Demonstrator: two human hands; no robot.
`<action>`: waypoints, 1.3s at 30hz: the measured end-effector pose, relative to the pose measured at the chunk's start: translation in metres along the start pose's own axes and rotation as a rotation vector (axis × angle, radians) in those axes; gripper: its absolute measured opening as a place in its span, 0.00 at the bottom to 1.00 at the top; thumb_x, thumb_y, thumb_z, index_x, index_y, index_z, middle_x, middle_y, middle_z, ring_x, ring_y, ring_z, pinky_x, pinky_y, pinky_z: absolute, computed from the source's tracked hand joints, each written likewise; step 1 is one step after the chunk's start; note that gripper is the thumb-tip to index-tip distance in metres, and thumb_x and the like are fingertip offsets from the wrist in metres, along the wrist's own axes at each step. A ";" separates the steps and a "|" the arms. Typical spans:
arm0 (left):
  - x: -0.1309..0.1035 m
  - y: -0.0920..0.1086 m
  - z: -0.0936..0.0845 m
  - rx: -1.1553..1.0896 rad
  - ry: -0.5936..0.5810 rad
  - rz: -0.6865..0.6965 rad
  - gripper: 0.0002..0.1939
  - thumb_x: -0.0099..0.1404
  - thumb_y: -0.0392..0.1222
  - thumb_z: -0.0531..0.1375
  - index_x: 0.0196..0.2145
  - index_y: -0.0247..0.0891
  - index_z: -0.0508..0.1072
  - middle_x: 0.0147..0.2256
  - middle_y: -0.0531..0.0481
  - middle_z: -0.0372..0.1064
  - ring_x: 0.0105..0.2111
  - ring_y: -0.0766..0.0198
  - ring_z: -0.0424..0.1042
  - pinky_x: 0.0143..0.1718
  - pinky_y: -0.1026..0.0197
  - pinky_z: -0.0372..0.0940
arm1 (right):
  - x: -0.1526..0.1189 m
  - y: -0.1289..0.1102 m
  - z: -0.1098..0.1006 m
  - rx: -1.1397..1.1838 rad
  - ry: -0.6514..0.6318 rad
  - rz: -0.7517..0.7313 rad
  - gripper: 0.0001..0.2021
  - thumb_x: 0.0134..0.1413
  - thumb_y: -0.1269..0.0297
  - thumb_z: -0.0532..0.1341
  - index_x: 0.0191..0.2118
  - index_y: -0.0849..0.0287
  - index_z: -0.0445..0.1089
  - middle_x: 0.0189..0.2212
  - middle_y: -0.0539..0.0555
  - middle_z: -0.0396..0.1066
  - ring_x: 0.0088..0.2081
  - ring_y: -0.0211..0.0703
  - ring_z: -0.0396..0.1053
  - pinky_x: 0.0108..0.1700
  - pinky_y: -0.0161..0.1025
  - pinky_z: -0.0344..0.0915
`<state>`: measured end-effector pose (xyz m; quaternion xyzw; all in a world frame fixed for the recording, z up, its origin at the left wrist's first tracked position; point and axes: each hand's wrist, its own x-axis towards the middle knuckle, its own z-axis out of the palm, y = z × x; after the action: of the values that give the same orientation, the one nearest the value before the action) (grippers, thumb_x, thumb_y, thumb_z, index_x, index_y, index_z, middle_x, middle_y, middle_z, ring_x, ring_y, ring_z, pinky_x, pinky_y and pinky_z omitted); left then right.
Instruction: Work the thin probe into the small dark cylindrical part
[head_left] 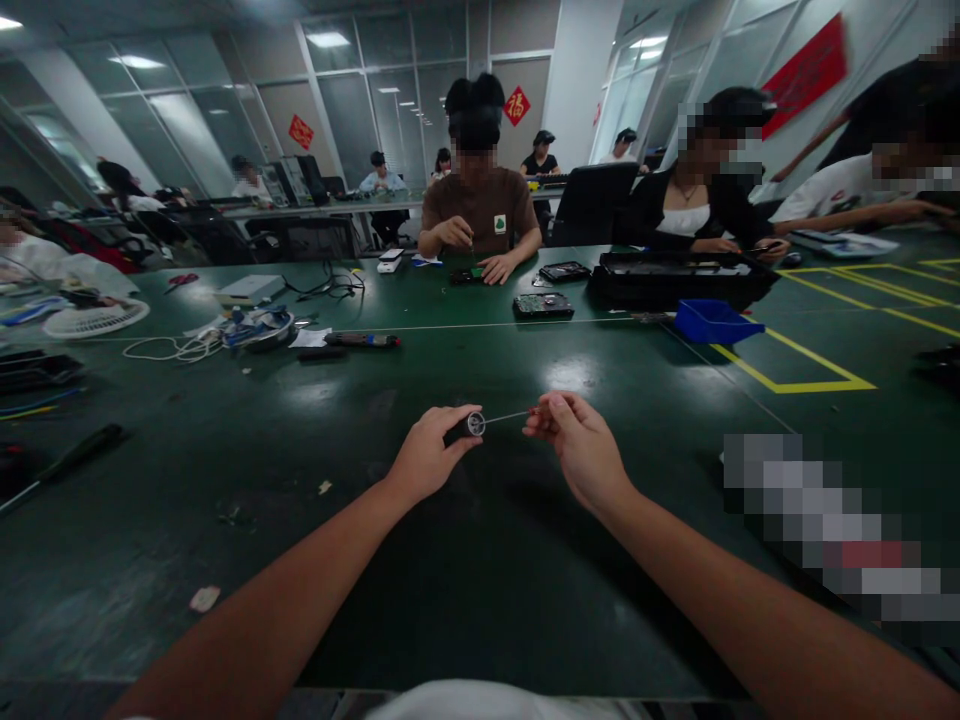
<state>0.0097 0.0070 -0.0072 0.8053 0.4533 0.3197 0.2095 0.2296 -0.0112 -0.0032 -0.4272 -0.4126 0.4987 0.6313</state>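
My left hand point(433, 447) is closed around a small dark cylinder, its round, silvery ringed end point(475, 424) facing right between thumb and fingers. From that end a thin metal shaft point(506, 416) runs across to my right hand point(574, 440). The right fingers pinch the shaft's other end, where a bit of red shows; it looks like a slim screwdriver, with its handle mostly hidden. The shaft's tip meets the ringed end, but I cannot tell how deep it goes. Both hands are above the green table point(450, 560).
A pen-like electric screwdriver point(362, 340) and a bundle of parts and cables point(255, 327) lie beyond my left hand. A blue tray point(718, 322) and an open circuit-board device point(544, 305) lie farther off. Opposite, a person point(480, 205) works on a small device. A long screwdriver point(82, 450) rests at left.
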 end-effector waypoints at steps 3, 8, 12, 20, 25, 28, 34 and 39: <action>0.000 -0.001 0.000 0.010 -0.002 0.014 0.22 0.67 0.39 0.64 0.58 0.46 0.71 0.52 0.49 0.74 0.53 0.55 0.69 0.56 0.50 0.63 | -0.001 -0.002 0.000 -0.105 -0.003 -0.083 0.13 0.60 0.50 0.62 0.38 0.55 0.69 0.31 0.50 0.73 0.32 0.42 0.73 0.39 0.45 0.73; 0.000 0.000 0.001 0.042 -0.006 0.054 0.22 0.66 0.37 0.65 0.58 0.44 0.72 0.50 0.48 0.75 0.51 0.56 0.70 0.55 0.49 0.63 | -0.010 -0.003 -0.001 -0.347 -0.071 -0.279 0.11 0.66 0.52 0.57 0.42 0.55 0.68 0.32 0.51 0.74 0.34 0.43 0.74 0.40 0.44 0.71; 0.001 0.002 0.000 0.067 -0.009 0.048 0.22 0.66 0.36 0.64 0.57 0.44 0.72 0.50 0.48 0.75 0.50 0.56 0.70 0.55 0.49 0.64 | -0.017 -0.006 -0.001 -0.500 -0.078 -0.371 0.10 0.69 0.55 0.54 0.44 0.54 0.67 0.32 0.51 0.74 0.34 0.43 0.74 0.40 0.43 0.69; 0.001 0.002 0.000 0.080 -0.008 0.068 0.22 0.66 0.37 0.65 0.58 0.44 0.71 0.50 0.48 0.75 0.50 0.56 0.70 0.54 0.49 0.63 | -0.020 -0.012 0.000 -0.614 -0.078 -0.448 0.08 0.69 0.58 0.53 0.44 0.55 0.66 0.31 0.51 0.75 0.33 0.43 0.75 0.37 0.40 0.69; 0.001 -0.001 0.002 0.093 -0.001 0.103 0.22 0.66 0.38 0.65 0.58 0.44 0.71 0.50 0.48 0.75 0.49 0.55 0.71 0.54 0.49 0.62 | -0.022 -0.013 0.000 -0.706 -0.134 -0.516 0.07 0.69 0.61 0.53 0.45 0.55 0.65 0.32 0.52 0.76 0.33 0.43 0.77 0.36 0.40 0.69; 0.001 -0.003 0.003 0.098 -0.004 0.123 0.23 0.66 0.38 0.65 0.58 0.45 0.71 0.50 0.49 0.75 0.49 0.56 0.71 0.54 0.49 0.62 | -0.023 -0.016 0.000 -0.794 -0.156 -0.584 0.06 0.69 0.62 0.53 0.45 0.56 0.65 0.33 0.54 0.76 0.34 0.44 0.77 0.36 0.40 0.69; 0.001 -0.004 0.003 0.108 -0.028 0.082 0.22 0.66 0.37 0.65 0.58 0.44 0.72 0.49 0.48 0.76 0.49 0.55 0.71 0.53 0.48 0.63 | -0.023 -0.021 0.003 -0.890 -0.087 -0.623 0.06 0.68 0.63 0.52 0.43 0.56 0.64 0.30 0.53 0.73 0.30 0.44 0.74 0.33 0.40 0.67; 0.001 -0.004 0.003 0.094 -0.032 0.069 0.22 0.66 0.38 0.65 0.58 0.44 0.72 0.50 0.48 0.75 0.50 0.55 0.70 0.55 0.48 0.63 | -0.020 -0.018 0.001 -0.837 -0.037 -0.588 0.07 0.69 0.62 0.52 0.43 0.56 0.64 0.29 0.51 0.73 0.30 0.43 0.73 0.33 0.39 0.66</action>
<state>0.0103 0.0097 -0.0116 0.8344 0.4362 0.2922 0.1677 0.2307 -0.0336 0.0122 -0.5003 -0.6908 0.0995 0.5125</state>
